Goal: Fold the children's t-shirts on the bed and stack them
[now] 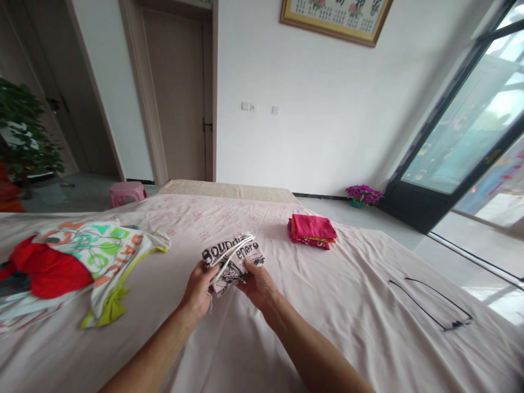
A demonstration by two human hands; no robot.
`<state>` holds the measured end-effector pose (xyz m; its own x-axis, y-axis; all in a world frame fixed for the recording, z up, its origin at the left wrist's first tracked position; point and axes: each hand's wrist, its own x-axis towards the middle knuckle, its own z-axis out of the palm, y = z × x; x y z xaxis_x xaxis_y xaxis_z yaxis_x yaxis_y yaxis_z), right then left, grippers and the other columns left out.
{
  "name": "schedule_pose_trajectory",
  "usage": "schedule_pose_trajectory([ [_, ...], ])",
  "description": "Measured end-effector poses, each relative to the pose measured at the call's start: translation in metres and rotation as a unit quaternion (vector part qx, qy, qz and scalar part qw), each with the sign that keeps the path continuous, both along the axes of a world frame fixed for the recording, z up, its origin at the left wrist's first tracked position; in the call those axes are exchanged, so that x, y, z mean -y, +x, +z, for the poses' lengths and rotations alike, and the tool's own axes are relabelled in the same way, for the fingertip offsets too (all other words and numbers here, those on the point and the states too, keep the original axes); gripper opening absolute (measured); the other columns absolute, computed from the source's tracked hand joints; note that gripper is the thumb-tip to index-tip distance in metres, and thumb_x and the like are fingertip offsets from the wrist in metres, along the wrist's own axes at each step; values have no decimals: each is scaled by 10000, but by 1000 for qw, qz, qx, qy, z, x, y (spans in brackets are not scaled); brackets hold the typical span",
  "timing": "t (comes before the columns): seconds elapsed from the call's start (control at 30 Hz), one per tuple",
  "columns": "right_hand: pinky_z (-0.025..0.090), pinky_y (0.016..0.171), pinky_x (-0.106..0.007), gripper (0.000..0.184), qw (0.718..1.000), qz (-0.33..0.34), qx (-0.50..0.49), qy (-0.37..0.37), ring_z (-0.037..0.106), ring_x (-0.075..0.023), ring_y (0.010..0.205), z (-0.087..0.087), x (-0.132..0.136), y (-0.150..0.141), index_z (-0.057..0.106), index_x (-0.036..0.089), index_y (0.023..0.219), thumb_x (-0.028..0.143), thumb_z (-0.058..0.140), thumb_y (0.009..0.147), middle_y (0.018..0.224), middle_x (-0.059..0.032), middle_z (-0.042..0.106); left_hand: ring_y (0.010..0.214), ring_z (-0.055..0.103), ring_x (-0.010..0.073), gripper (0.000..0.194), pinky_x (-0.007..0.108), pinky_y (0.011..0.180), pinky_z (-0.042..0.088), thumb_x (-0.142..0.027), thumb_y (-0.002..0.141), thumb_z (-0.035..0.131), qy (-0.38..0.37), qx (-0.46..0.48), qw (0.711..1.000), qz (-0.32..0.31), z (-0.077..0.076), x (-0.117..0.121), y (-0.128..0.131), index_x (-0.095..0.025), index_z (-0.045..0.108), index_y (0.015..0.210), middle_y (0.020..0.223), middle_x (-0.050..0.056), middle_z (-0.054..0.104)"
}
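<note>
A small folded garment (233, 263), pale pink with black lettering and a white drawstring, is held just above the bed by both hands. My left hand (200, 288) grips its left edge, thumb on top. My right hand (257, 286) pinches the lower right side, the fingers partly hidden underneath. To the right lies a stack of folded clothes (313, 228), red on top with an orange layer showing. Over on the left is a loose heap of unfolded clothes: a white printed shirt (117, 245) with yellow-green trim and a red piece of clothing (61, 273).
The bed is covered by a pale pink sheet (352, 316). A pair of glasses (454, 325) rests at its right side. Beyond the bed stand a pink stool (127, 192) and a pot of purple flowers (363, 194). A leafy plant (28, 131) is at the far left.
</note>
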<state>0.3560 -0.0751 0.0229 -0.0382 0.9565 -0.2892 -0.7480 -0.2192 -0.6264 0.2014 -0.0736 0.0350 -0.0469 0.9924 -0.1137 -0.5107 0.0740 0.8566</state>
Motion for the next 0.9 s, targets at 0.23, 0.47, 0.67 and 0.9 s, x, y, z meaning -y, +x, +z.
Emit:
schedule_pose_trajectory([
  [0.23,578,618,-298,300,994,-101,9,32,672,-163,696,-5,-29,57,598,195,1007,120,731,748,867,-20,734,1008,690,260,731,364,812,569,-528,661,789,18,-155,987,-43,-20,-15,-24,-200,542,1266,1143,133,696],
  [0.47,578,598,-251,338,951,-259,49,160,684,-149,738,52,-87,171,590,219,1041,141,717,737,910,5,727,910,705,251,764,375,756,607,-550,604,799,41,-204,978,27,-55,-38,-45,-186,523,1217,1054,94,682],
  [0.67,595,657,-287,297,894,-418,132,93,689,-160,798,71,-135,249,553,235,993,191,675,725,841,22,694,872,718,259,802,352,709,619,-620,586,793,52,-231,971,19,-69,-45,-43,-216,516,1221,1053,94,690],
  [0.9,603,587,-348,363,858,-484,165,-44,619,-137,601,29,-141,286,492,272,990,175,658,682,724,77,620,852,723,267,841,355,708,626,-659,538,806,28,-239,971,13,-70,-47,-45,-229,526,1204,1047,87,699],
])
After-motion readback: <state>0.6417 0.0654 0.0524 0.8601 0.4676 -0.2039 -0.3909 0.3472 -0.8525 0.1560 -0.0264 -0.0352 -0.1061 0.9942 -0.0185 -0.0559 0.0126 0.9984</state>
